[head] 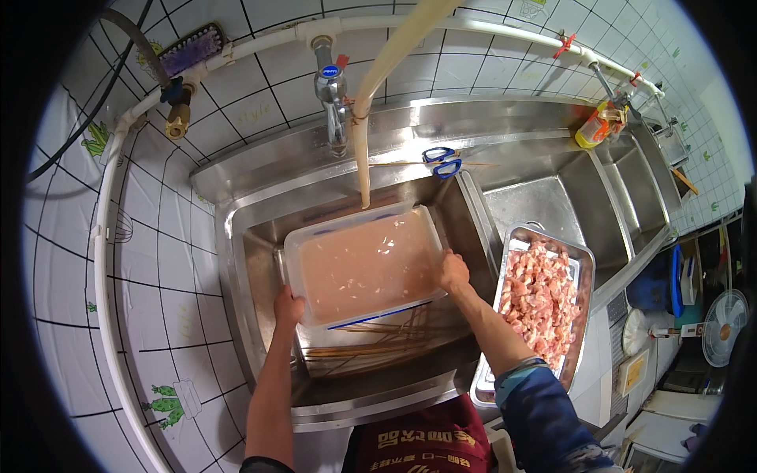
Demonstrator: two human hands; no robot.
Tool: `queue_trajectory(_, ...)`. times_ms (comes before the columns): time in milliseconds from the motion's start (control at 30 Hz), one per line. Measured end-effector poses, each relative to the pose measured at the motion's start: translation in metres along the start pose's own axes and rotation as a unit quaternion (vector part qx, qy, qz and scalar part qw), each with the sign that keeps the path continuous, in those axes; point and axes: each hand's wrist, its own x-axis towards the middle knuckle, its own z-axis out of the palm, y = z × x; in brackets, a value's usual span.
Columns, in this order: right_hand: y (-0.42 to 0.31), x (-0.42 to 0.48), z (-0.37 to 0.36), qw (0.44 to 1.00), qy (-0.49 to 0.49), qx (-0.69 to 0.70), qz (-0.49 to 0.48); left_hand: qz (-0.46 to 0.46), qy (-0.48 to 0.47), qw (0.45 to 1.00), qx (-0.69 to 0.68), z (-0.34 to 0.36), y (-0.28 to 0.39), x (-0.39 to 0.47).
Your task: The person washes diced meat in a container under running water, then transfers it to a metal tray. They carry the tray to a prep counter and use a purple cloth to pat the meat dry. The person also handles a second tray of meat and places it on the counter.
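In the left basin of a stainless steel sink [233,284] is a translucent plastic tub [293,251] full of cloudy pinkish liquid with small pale bits. My left hand [289,304] grips its near left corner; my right hand [454,271] holds its right side. Long thin wooden sticks [366,352] lie on the basin floor, partly under the tub. To the right, a metal tray [585,266] heaped with cut raw meat [541,301] rests across the sink's edge, near my right forearm. A pale hose [363,142] hangs down to the tub's far rim.
Blue-handled scissors [443,162] lie on the sink's back ledge below a metal tap [332,94]. A yellow and orange bottle [597,125] stands at the back right. Farther right are a second basin [532,201] and a fan [725,327]. A brush [192,53] rests on the wall pipe.
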Motion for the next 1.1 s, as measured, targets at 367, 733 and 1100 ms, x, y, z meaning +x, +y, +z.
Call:
queue_trajectory(367, -0.037, -0.016, -0.037, 0.999, -0.01, -0.02, -0.034, -0.04, -0.022, 0.999, -0.007, -0.097, 0.073, -0.053)
queue_trajectory(733, -0.028, -0.073, 0.012, 0.991, -0.105, 0.081, 0.006, -0.037, -0.044, 0.989, 0.137, -0.175, 0.163, -0.052)
queue_trajectory(1100, -0.032, -0.145, 0.131, 0.9, -0.349, 0.247, -0.077, 0.021, -0.052, 0.955, 0.291, -0.209, 0.301, -0.103)
